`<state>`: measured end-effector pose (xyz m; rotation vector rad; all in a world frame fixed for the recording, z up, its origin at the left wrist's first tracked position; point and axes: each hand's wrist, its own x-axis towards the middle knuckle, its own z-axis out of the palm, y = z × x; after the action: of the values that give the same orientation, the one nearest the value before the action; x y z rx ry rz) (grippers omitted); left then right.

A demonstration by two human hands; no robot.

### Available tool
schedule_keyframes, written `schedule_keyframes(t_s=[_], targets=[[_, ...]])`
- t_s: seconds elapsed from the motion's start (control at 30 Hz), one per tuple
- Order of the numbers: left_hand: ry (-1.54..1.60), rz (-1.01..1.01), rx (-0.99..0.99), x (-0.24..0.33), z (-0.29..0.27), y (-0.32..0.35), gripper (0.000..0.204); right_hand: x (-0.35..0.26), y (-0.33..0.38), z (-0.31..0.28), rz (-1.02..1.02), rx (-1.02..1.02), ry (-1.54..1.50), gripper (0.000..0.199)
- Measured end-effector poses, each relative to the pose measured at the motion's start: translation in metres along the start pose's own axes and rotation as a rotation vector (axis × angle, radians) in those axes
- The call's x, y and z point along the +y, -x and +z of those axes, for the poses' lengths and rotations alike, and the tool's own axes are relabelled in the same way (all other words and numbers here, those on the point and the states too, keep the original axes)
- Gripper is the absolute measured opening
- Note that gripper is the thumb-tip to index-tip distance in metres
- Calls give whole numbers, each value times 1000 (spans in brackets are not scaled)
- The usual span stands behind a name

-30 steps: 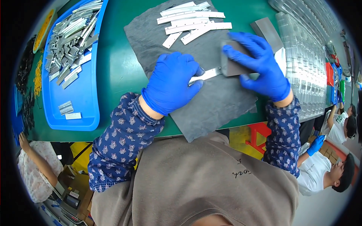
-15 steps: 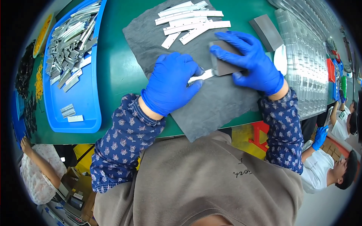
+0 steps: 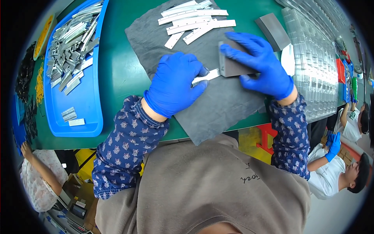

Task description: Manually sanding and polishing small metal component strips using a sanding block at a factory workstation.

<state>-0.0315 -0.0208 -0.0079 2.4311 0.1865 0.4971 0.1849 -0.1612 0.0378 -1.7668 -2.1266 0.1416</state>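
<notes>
In a blue glove, my left hand (image 3: 174, 86) pinches a flat silvery metal strip (image 3: 207, 77) over the grey cloth. My right hand (image 3: 263, 65), gloved in blue too, grips a dark grey foam-like sanding block (image 3: 233, 67). The block's lower left corner meets the right end of the strip, hiding whatever lies under it. Beyond both hands, a loose pile of white-silver metal strips with small holes (image 3: 191, 26) rests on the cloth.
A blue tray (image 3: 91, 113) full of small metal pieces stands at left. A second grey block (image 3: 273, 32) lies at the back right beside stacked clear plastic trays (image 3: 309, 62). The grey cloth (image 3: 218, 117) covers part of the green table (image 3: 119, 74). Co-workers sit at both sides.
My right hand and the block have shifted slightly along the strip. The left hand keeps its pinch on the strip. At right, a co-worker's gloved hands have moved.
</notes>
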Motion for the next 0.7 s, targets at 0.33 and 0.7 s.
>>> schedule_keyframes(t_s=[0.33, 0.7], targets=[[-1, -2, -12, -1, -1, 0, 17, 4, -7, 4, -20, -112, -4, 73], [237, -244, 17, 18, -12, -6, 18, 15, 16, 2, 230, 372, -345, 63]])
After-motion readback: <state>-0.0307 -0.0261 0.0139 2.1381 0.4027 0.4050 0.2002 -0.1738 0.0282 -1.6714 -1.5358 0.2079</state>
